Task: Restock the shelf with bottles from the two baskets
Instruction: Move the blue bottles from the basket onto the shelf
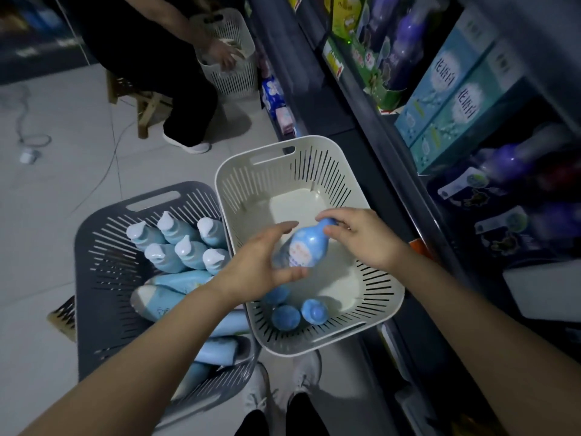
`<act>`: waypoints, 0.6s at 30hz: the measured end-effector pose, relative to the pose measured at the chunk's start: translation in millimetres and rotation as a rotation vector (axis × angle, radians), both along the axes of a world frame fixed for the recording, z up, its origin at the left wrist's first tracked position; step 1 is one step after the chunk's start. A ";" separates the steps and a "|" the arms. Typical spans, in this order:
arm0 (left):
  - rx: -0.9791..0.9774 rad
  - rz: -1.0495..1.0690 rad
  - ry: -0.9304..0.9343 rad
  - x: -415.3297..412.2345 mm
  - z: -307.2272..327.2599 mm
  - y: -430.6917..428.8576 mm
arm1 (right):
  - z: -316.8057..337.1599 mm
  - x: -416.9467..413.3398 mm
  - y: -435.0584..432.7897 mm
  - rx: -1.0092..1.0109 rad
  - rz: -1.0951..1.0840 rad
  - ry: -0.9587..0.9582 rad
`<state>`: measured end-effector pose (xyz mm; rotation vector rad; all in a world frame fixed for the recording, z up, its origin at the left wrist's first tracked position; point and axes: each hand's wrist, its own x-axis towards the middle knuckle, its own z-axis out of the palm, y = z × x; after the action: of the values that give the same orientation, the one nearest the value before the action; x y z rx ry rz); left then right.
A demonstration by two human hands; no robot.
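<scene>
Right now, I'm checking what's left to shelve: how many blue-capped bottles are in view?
4. One held bottle between the left hand and right hand over the white basket; three standing bottles in its near corner. More may hide under the left hand.

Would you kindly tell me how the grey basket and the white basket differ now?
The grey basket is crowded with white-capped bottles, upright and lying; the white basket shows only three blue-capped bottles at its near end. The left hand and right hand hold a blue bottle above the white basket, not the grey basket. Both have slotted walls and handle cut-outs.
</scene>
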<state>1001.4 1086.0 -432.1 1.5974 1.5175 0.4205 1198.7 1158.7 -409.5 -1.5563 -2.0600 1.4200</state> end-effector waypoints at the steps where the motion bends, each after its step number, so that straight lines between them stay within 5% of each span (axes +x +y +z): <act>1: -0.013 0.043 -0.066 -1.4 3.5 0.1 | 13.0 -10.1 0.3 -0.024 -0.021 0.103; 6: 0.083 0.297 -0.099 -28.3 26.2 -8.9 | 33.6 -54.0 -4.0 -0.248 -0.108 0.482; 12: 0.088 0.576 -0.092 -77.8 26.8 -39.7 | -62.5 -69.2 -23.0 -0.170 0.400 -0.155; 18: 0.037 0.726 -0.198 -99.5 16.8 -61.5 | -121.6 -80.5 -43.6 -0.153 0.536 -0.288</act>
<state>901.9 1024.4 -415.3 0.9450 1.9023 0.9758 1118.2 1115.1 -531.1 -1.3871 -2.7541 1.6281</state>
